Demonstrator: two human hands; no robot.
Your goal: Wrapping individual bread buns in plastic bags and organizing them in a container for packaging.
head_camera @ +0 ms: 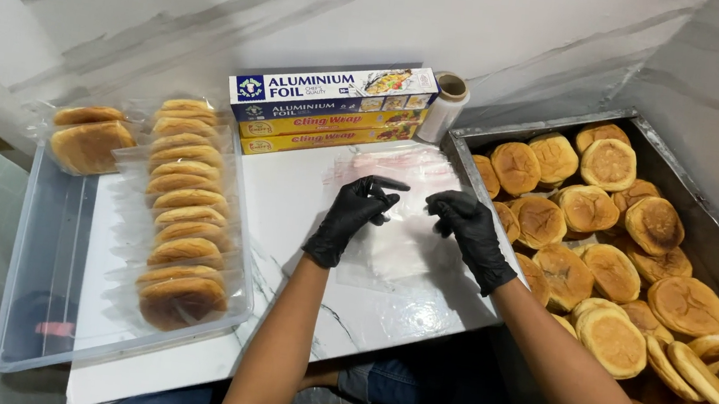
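Two sets of fingers, left [382, 197] and right [448, 207], in black gloves, curling in and pinching the top clear bag [405, 238]. Pinching from both sides, close together but not touching each other. One left finger sticking out straight, pointing to the right.

Left hand [356, 215] and right hand [468, 231] hovering just over the middle of the white bench [289, 195]. Holding the bag low, right on top of a flat pile of more bags [399, 169].

Probably picking one bag off the pile and getting it open. Calling next for a soft rub between the fingers, since the thin sides are likely sticking together, and for a small pull apart at the mouth.

Lying flat, with the long way going from the person out to the wall, tipped a little to one side. Showing a pink strip at the far end, so maybe pointing its mouth that way; too see-through for being sure.

Sitting to the right, just beside the right hand: a metal tray [545, 128] full of bare round buns [590, 208]. Standing to the left: a clear tub [39, 284] holding bagged buns [184, 219] in a row. Leaning by the wall behind the pile: long boxes [329, 105] of wrap and a roll [445, 104].
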